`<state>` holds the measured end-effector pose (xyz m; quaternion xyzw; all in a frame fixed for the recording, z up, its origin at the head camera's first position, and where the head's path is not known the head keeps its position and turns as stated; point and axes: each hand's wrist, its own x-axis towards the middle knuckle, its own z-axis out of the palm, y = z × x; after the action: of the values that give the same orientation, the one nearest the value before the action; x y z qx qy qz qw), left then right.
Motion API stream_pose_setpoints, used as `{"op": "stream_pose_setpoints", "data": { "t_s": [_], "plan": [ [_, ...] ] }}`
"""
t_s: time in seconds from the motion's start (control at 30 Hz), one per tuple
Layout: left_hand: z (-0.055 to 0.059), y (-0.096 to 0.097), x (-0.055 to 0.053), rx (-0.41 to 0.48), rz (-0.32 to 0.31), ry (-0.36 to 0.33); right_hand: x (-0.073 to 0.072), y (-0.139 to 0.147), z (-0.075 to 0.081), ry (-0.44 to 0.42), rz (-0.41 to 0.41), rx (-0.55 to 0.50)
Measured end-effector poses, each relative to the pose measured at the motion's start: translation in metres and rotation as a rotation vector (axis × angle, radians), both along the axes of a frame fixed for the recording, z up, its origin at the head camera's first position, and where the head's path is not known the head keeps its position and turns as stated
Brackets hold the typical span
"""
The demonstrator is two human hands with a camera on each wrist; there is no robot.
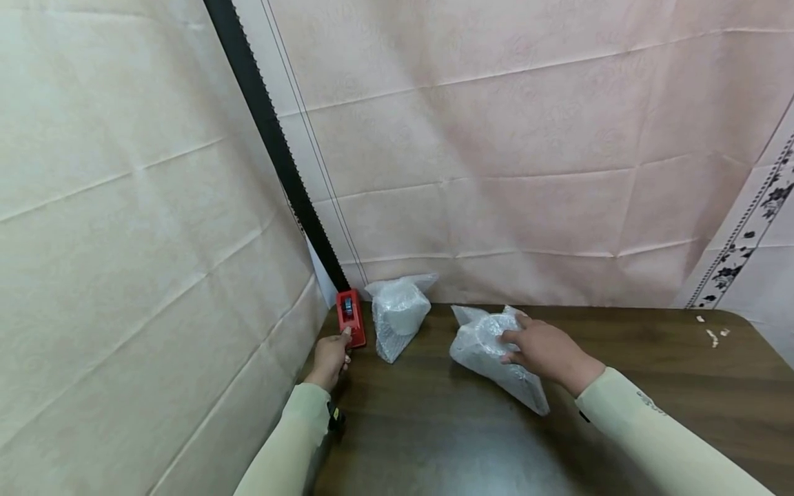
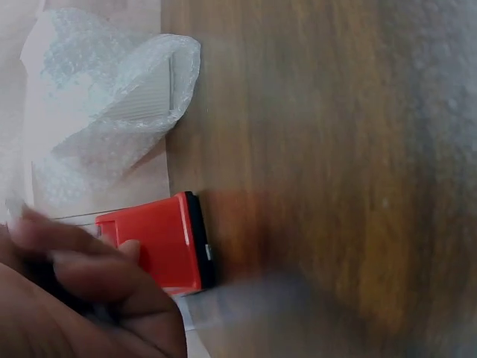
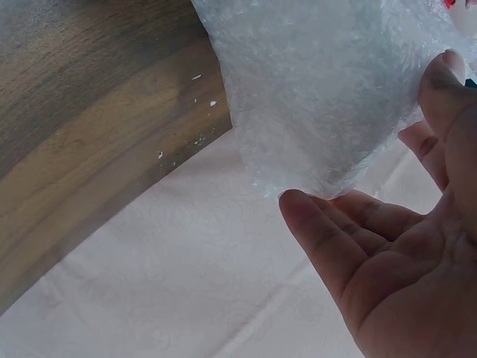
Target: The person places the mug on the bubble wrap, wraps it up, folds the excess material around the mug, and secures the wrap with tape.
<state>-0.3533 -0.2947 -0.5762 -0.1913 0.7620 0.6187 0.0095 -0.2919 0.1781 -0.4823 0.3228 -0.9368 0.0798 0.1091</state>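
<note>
In the head view my left hand (image 1: 330, 359) is at the near end of a red tape dispenser (image 1: 351, 310) with a dark roll in its slot. The left wrist view shows its curled fingers overlapping the red body (image 2: 160, 242), which has a black base. My right hand (image 1: 552, 351) holds a bubble-wrapped package (image 1: 490, 348), thumb on one side and fingers on the other, as the right wrist view shows (image 3: 320, 89). What the wrap encloses is unclear. Another bubble-wrapped bundle (image 1: 400, 313) stands beside the dispenser; a ribbed pale piece shows through it in the left wrist view.
The brown wooden table (image 1: 434, 441) meets a pale cloth backdrop (image 1: 496, 138) at the back and another cloth wall (image 1: 155, 275) on the left. A black strip (image 1: 279, 145) runs up the corner. Small white scraps (image 1: 713, 337) lie at the table's back right.
</note>
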Motion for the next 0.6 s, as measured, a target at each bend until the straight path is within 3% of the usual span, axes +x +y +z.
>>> {"op": "stream_pose_setpoints", "data": {
  "t_s": [0.03,0.07,0.23,0.37,0.6],
  "plan": [
    [0.0,0.0,-0.001,-0.008,0.012,-0.01,0.0,0.0,0.0,0.001,0.001,-0.002],
    [0.011,0.009,0.006,-0.033,0.048,-0.044,0.001,0.0,0.0,0.0,0.001,-0.004],
    [0.009,0.01,0.005,-0.069,0.095,-0.042,0.003,-0.001,-0.002,-0.004,0.009,-0.005],
    [0.009,0.01,0.005,-0.074,0.095,-0.023,0.001,-0.001,-0.003,0.004,0.005,0.006],
    [0.007,0.008,-0.001,-0.151,0.065,-0.064,0.0,0.001,-0.004,0.016,-0.005,0.013]
  ]
}}
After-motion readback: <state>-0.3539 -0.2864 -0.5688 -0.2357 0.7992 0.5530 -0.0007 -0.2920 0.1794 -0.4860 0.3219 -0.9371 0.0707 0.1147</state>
